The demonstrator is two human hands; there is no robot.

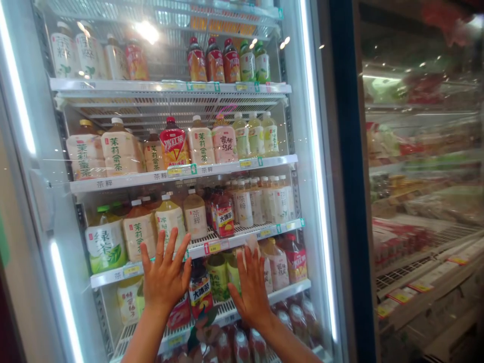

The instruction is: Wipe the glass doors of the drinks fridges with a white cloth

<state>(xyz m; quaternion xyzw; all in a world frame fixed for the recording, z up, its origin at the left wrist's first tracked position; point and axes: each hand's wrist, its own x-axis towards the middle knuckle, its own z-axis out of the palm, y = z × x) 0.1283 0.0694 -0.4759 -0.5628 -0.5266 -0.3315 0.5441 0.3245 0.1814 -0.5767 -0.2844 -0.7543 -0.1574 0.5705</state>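
My left hand (165, 276) lies flat with fingers spread on the glass door (310, 151) of a drinks fridge, low and left of centre. My right hand (251, 287) presses flat on the same glass a little to the right, fingers stretched upward. Neither hand holds anything. Behind the glass, between the two hands, stands a dark bottle with a red and blue label (200, 295). A large green tea bottle (105, 242) and pale tea bottles (168, 219) sit on the shelf above my left hand.
Several wire shelves (181, 174) hold rows of tea and juice bottles. A dark blue door frame (348, 176) stands to the right. Beyond it, an open chiller (423, 227) with packaged food is blurred. A lit strip runs down the fridge's left edge (64, 297).
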